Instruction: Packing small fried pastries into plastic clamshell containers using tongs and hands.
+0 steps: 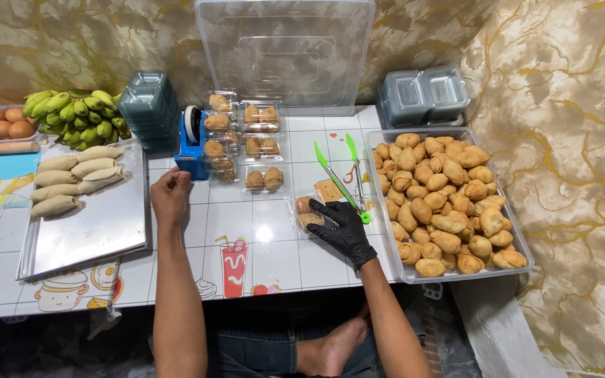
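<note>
Centre of frame: right hand (pixel 342 229), in a black glove, grasps green tongs (pixel 337 183) and presses on a clear box of pastries (pixel 309 212) lying on the surface (pixel 274 259). Left hand (pixel 169 192), bare, fingers curled, holds nothing and touches the blue tape dispenser (pixel 192 143). Right of frame: tray of fried pastries (pixel 442 199).
</note>
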